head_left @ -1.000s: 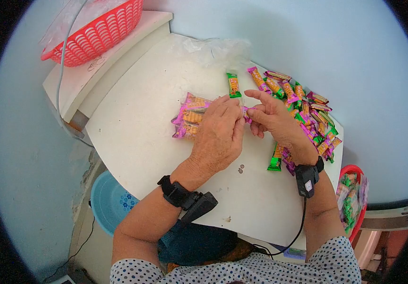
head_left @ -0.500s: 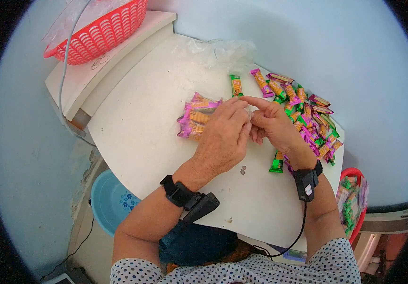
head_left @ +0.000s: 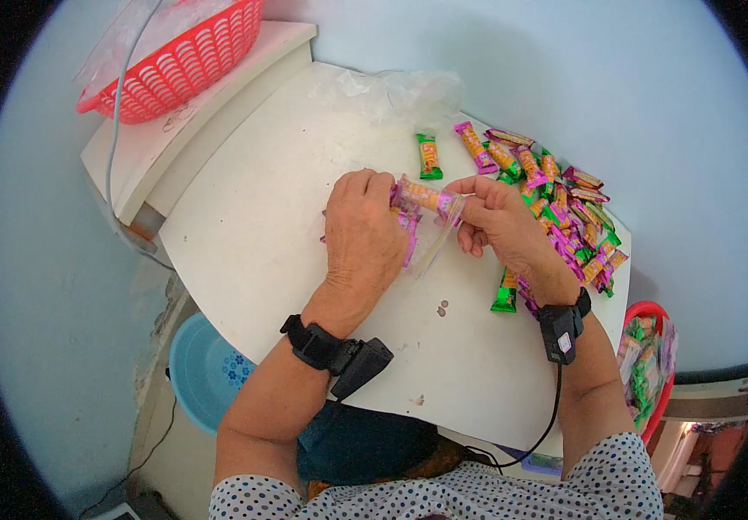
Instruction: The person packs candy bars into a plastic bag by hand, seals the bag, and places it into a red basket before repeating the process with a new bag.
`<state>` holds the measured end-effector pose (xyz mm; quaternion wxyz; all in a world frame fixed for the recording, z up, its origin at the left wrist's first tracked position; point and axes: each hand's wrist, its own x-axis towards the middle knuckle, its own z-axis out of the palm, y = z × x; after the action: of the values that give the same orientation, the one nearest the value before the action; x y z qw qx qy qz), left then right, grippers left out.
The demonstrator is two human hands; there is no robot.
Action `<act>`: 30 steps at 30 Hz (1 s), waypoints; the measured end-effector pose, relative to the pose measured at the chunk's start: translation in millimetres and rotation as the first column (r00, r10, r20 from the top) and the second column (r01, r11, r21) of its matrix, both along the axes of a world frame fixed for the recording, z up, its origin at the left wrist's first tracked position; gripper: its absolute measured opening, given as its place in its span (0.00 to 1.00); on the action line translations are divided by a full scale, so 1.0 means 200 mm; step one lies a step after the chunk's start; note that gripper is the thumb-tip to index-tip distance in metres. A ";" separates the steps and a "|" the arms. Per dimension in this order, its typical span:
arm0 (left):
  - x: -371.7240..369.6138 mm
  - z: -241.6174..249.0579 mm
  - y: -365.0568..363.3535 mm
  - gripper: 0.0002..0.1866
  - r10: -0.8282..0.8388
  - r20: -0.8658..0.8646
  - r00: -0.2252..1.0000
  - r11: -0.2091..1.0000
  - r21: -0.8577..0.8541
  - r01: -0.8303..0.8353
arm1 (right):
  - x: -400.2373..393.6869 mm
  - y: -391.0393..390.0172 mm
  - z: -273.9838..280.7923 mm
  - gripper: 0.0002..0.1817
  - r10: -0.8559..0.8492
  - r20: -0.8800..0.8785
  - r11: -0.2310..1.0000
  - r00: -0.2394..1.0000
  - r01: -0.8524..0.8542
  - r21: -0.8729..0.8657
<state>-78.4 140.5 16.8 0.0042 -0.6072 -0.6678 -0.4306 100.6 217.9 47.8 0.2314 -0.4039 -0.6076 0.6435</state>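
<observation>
My left hand (head_left: 361,238) lies over a clear plastic bag (head_left: 431,248), its fingers curled down around purple-and-orange snack packets inside and mostly hiding them. One purple-wrapped snack packet (head_left: 424,196) lies lengthwise in the bag's upper part, reaching toward the opening on the right. At that opening my right hand (head_left: 504,221) pinches the bag's edge between thumb and fingers. Just above, a single green-ended packet (head_left: 429,157) rests on the white table (head_left: 305,347). Right of my right hand spreads a heap of purple and green snack packets (head_left: 563,208).
Crumpled clear plastic bags (head_left: 400,94) lie at the table's back edge. A red basket (head_left: 192,69) stands on a raised ledge at upper left, with a grey cable hanging past it. Below are a blue basin (head_left: 192,373) and, at right, a red container (head_left: 662,407) of bagged packets.
My left hand has moved left, away from my right hand and onto the packets. The bag's open end and one purple packet now show between the hands. My right hand stays nearly in place.
</observation>
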 end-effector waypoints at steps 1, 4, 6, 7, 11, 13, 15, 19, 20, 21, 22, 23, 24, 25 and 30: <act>0.00 0.00 0.00 0.12 -0.009 0.007 1.000 1.000 0.015 0.009 | 0.00 -0.01 0.01 0.13 -0.003 0.015 1.000 1.000 0.003 0.013; 0.00 -0.01 0.00 0.11 -0.026 0.024 0.999 0.998 0.057 0.024 | 0.01 -0.01 0.03 0.13 -0.017 0.034 1.000 0.999 0.017 0.006; 0.00 -0.03 0.01 0.11 -0.027 0.029 0.999 0.996 0.084 0.024 | 0.01 -0.01 0.04 0.14 -0.047 0.037 0.999 0.998 0.048 -0.013; -0.01 -0.03 0.01 0.10 -0.027 0.032 0.999 0.997 0.079 0.025 | 0.00 -0.02 0.05 0.14 -0.072 0.037 0.997 0.997 0.073 -0.022; -0.01 -0.04 0.02 0.09 -0.035 0.051 0.998 0.993 0.115 0.029 | 0.01 -0.01 0.03 0.17 -0.133 0.011 0.991 0.991 0.133 0.001; -0.01 -0.04 0.02 0.08 -0.044 0.055 0.998 0.991 0.130 0.037 | 0.00 -0.02 0.02 0.18 -0.145 0.007 0.989 0.989 0.145 0.006; -0.02 -0.03 0.02 0.07 -0.055 0.052 0.997 0.992 0.115 0.049 | 0.00 -0.03 0.02 0.19 -0.159 -0.005 0.987 0.987 0.159 0.012; -0.03 -0.03 0.02 0.09 -0.076 0.116 0.990 0.996 0.057 0.070 | 0.01 -0.02 0.02 0.19 -0.188 -0.016 0.982 0.982 0.188 0.017; -0.03 -0.02 0.02 0.09 -0.074 0.132 0.988 0.996 0.050 0.068 | 0.01 -0.01 0.03 0.18 -0.194 -0.011 0.981 0.981 0.194 0.016; -0.02 -0.02 0.02 0.09 -0.073 0.149 0.986 0.997 0.044 0.067 | 0.02 0.00 0.03 0.18 -0.193 -0.014 0.981 0.981 0.194 0.006; -0.02 -0.02 0.02 0.09 -0.065 0.144 0.987 0.997 0.044 0.060 | 0.03 0.01 0.04 0.17 -0.193 -0.017 0.981 0.981 0.193 -0.004; -0.02 -0.02 0.02 0.09 -0.056 0.138 0.989 0.998 0.043 0.050 | 0.05 0.01 0.04 0.17 -0.192 -0.020 0.981 0.981 0.191 -0.015; -0.02 -0.01 0.02 0.09 -0.049 0.133 0.990 0.998 0.043 0.043 | 0.05 0.02 0.03 0.17 -0.192 -0.023 0.981 0.981 0.192 -0.017; -0.02 -0.02 0.02 0.08 -0.052 0.129 0.990 0.998 0.044 0.047 | 0.05 0.02 0.02 0.17 -0.192 -0.025 0.981 0.981 0.191 -0.019; -0.03 -0.02 0.02 0.08 -0.096 0.113 0.989 0.994 0.059 0.090 | 0.03 0.01 -0.02 0.18 -0.184 -0.068 0.982 0.981 0.181 -0.050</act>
<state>-84.5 144.5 12.0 -0.0384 -0.6114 -0.6259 -0.4828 106.1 219.1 43.6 0.3023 -0.4393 -0.5453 0.6468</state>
